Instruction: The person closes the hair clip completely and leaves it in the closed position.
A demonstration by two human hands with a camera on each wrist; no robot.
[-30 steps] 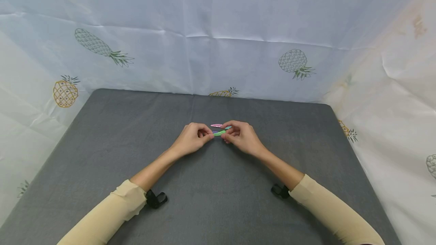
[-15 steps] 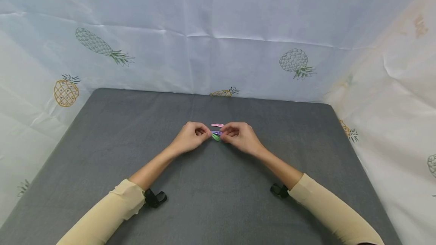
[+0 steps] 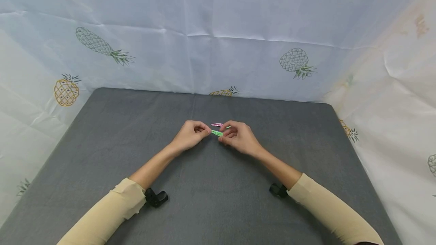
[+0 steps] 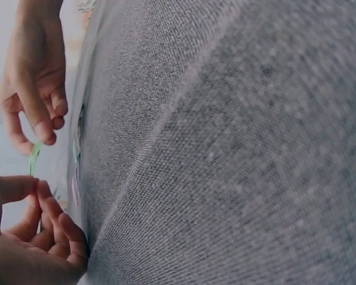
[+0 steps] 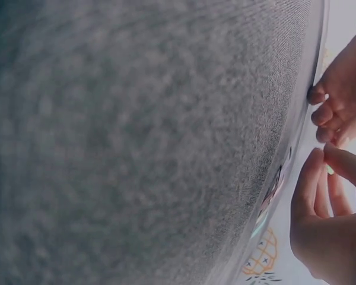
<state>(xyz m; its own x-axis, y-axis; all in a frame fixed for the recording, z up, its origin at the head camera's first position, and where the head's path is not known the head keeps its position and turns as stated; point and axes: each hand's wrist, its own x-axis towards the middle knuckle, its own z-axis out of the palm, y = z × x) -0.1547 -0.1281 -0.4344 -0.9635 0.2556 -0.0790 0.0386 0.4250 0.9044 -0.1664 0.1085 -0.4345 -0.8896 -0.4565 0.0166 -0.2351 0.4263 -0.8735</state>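
Note:
A green snap hair clip (image 3: 217, 133) is held up between both hands above the table. My left hand (image 3: 191, 134) pinches its left end between thumb and forefinger. The thumb and forefinger of my right hand (image 3: 240, 137) are bent about its other end, as the left wrist view shows with the clip (image 4: 34, 158) spanning the gap. Just beyond lies a pink hair clip (image 3: 216, 124) on the table. Part of a green-turquoise clip (image 3: 228, 127) shows behind my right fingers. In the right wrist view, fingers mostly hide the green clip (image 5: 330, 170).
The grey cloth-covered table (image 3: 218, 199) stretches around both hands. Behind it hangs a white curtain (image 3: 153, 59) with pineapple prints. A black wrist strap (image 3: 156, 198) sits at the left cuff and another strap (image 3: 279, 191) at the right.
Half a second ago the green clip hung tilted from my left fingers, apart from my right hand, with a purple clip visible behind. Now it is raised between both hands, and the purple clip is hidden.

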